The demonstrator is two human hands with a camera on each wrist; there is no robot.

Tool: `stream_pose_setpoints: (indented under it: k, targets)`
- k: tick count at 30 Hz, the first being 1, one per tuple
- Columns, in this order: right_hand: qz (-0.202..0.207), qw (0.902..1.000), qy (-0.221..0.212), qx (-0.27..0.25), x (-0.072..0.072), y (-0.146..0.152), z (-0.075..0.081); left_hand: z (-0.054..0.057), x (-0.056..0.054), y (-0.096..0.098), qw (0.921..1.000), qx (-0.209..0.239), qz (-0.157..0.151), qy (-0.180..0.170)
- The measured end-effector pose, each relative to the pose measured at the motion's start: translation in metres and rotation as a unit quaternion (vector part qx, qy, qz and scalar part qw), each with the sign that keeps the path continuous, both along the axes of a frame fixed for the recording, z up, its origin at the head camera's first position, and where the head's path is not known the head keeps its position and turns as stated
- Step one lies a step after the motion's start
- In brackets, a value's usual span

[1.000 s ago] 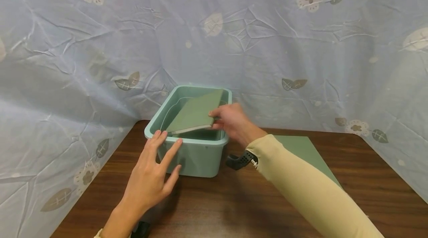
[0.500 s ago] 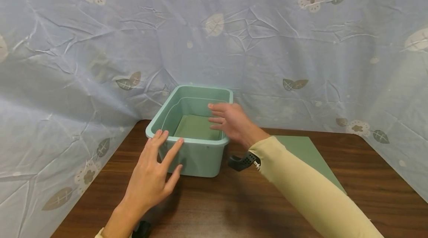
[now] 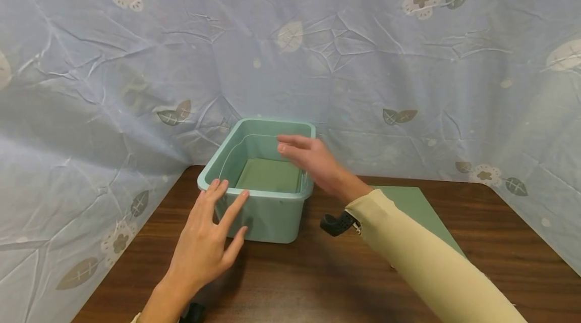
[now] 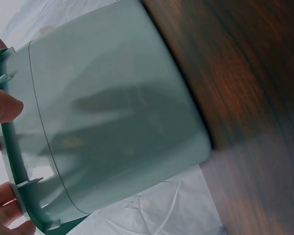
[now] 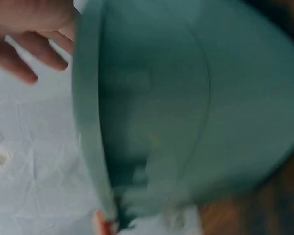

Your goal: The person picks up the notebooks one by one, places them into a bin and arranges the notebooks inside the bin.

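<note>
A pale green plastic bin (image 3: 260,218) stands upright on the table. On its floor lies a flat green book (image 3: 270,175), partly hidden by the front rim. My left hand (image 3: 199,247) has its fingers spread, fingertips at the bin's front rim; in the left wrist view the thumb (image 4: 5,105) and other fingers lie along that rim. Over the bin's right rim is my right hand (image 3: 315,161), fingers extended and holding nothing. The right wrist view is blurred, with the right hand (image 5: 34,29) beside the bin wall (image 5: 186,107).
A flat green rectangular item (image 3: 410,207) lies on the wooden table (image 3: 290,287) to the right, partly covered by the right sleeve (image 3: 422,252). A pale floral cloth (image 3: 345,70) hangs behind the bin and along both sides.
My right hand has let go of the book, which went from tilted in the bin to flat on its floor. The right hand then turned slightly above the rim. The left hand stayed put.
</note>
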State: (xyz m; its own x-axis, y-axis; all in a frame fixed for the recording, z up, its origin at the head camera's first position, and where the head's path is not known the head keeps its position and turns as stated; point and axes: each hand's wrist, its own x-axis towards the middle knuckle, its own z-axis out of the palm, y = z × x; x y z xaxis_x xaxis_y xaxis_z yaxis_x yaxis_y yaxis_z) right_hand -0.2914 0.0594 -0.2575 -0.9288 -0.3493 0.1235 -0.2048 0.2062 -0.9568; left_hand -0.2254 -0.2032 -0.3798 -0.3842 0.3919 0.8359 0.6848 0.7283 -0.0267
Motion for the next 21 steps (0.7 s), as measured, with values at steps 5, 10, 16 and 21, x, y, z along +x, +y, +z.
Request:
stream_pose_setpoints:
  k: [5, 10, 16, 21]
  targets:
    - [0.013, 0.9332, 0.216, 0.287, 0.006, 0.014, 0.004, 0.001, 0.0, 0.0, 1.0, -0.004, 0.003, -0.003]
    - [0.029, 0.8346, 0.315, 0.451, 0.011, 0.027, 0.002, 0.001, 0.001, 0.0, 1.0, -0.005, 0.006, -0.005]
    - [0.032, 0.8236, 0.309, 0.474, 0.016, 0.038, -0.002, 0.0, 0.001, 0.0, 1.0, -0.002, 0.009, -0.001]
    - [0.032, 0.8349, 0.294, 0.464, 0.02, 0.046, 0.0, -0.001, 0.001, 0.001, 1.0, -0.002, 0.008, -0.005]
